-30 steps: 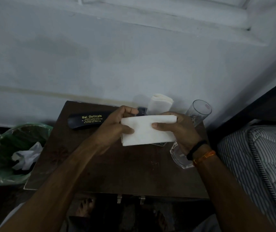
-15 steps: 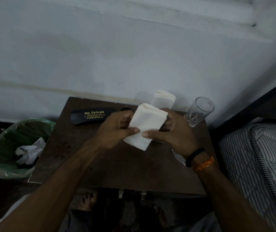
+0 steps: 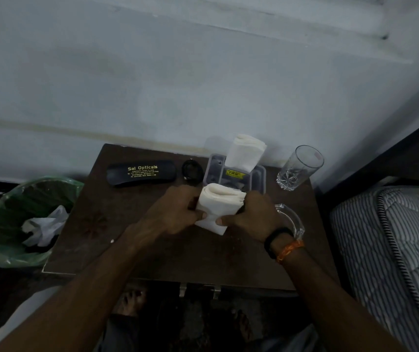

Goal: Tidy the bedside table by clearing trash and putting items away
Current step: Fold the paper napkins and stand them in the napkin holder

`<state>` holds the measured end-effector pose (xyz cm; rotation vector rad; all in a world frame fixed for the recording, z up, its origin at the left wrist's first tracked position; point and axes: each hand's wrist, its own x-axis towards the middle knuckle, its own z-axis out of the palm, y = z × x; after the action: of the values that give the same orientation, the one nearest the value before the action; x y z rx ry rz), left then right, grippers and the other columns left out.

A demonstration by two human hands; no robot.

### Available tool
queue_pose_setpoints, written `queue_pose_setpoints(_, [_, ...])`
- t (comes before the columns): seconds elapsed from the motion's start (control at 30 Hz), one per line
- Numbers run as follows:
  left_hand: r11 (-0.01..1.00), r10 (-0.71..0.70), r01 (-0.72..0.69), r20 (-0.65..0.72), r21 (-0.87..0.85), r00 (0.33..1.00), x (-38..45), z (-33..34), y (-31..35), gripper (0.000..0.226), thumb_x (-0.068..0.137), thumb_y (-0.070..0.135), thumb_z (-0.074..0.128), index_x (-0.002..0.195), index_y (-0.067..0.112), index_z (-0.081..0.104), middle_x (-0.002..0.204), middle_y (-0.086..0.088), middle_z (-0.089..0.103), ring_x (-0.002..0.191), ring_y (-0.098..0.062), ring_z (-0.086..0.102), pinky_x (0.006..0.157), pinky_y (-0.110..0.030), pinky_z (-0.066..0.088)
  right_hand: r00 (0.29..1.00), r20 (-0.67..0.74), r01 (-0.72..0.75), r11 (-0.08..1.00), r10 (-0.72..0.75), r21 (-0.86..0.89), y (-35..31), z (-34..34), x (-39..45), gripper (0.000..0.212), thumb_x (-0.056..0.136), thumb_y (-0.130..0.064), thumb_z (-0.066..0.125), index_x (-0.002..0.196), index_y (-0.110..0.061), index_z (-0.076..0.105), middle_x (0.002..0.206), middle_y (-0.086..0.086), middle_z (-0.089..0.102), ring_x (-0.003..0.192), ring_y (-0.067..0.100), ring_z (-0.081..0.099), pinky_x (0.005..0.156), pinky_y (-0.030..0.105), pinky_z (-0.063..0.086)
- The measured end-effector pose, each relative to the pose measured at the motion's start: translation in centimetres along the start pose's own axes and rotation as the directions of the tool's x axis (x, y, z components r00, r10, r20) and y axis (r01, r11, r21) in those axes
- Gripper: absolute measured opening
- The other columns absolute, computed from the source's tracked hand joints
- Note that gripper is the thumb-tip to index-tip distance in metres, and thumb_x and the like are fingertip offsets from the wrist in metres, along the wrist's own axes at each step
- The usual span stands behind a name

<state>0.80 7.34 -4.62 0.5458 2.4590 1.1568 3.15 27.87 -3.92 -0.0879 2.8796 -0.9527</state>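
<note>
I see the dark brown wooden bedside table (image 3: 132, 240) against the wall. Above its middle, my left hand (image 3: 178, 212) and right hand (image 3: 251, 217) pinch a white folded paper napkin (image 3: 218, 207) from either side; soft and layered, its long axis runs near-to-far, rounded fold toward the grey plastic holder (image 3: 256, 176). A black oblong spectacle case (image 3: 141, 172) lies left.
</note>
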Motion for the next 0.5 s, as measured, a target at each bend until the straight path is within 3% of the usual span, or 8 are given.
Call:
queue_pose_setpoints(0.13, [1.000,0.030,-0.029,-0.055,0.004,0.998,0.2,-0.3,0.2,0.042,0.086,0.016,0.071,0.127,0.017,0.063,0.127,-0.004,0.067,0.118,-0.018,0.061,0.102,-0.036,0.049,0.998,-0.055,-0.007,1.000,0.007,0.011,-0.1,-0.1,0.3,0.051,0.068,-0.035,0.087,0.111,-0.011,0.074,0.101,0.010,0.075,0.093,0.024,0.069,0.070,0.024,0.046])
queue_pose_setpoints(0.27, [0.999,0.037,-0.037,-0.057,0.000,0.998,0.2,-0.2,0.2,0.044,0.086,0.015,0.072,0.128,0.018,0.062,0.127,-0.004,0.067,0.118,-0.018,0.061,0.100,-0.035,0.050,0.999,-0.037,0.001,0.999,0.000,0.040,-0.4,-0.4,0.0,0.051,0.067,-0.030,0.088,0.113,-0.011,0.073,0.098,0.006,0.074,0.090,0.019,0.068,0.066,0.020,0.047])
queue_pose_setpoints(0.4, [0.999,-0.036,0.035,0.032,0.020,0.999,0.4,0.4,-0.1,0.053,0.085,0.017,0.073,0.135,0.017,0.055,0.134,-0.006,0.062,0.123,-0.020,0.058,0.104,-0.036,0.048,0.999,0.026,-0.026,1.000,0.025,0.017,0.1,0.6,-0.2,0.058,0.064,-0.031,0.089,0.116,-0.013,0.072,0.107,0.008,0.075,0.097,0.022,0.070,0.082,0.035,0.057])
queue_pose_setpoints(0.5, [1.000,0.001,-0.001,0.010,0.001,1.000,0.5,0.1,0.1,0.048,0.086,0.020,0.071,0.132,0.018,0.057,0.132,-0.004,0.063,0.123,-0.019,0.058,0.104,-0.038,0.048,1.000,-0.031,0.002,0.997,0.001,0.079,0.2,0.2,-0.1,0.052,0.069,-0.027,0.087,0.116,-0.011,0.071,0.107,0.009,0.074,0.099,0.022,0.069,0.081,0.029,0.055])
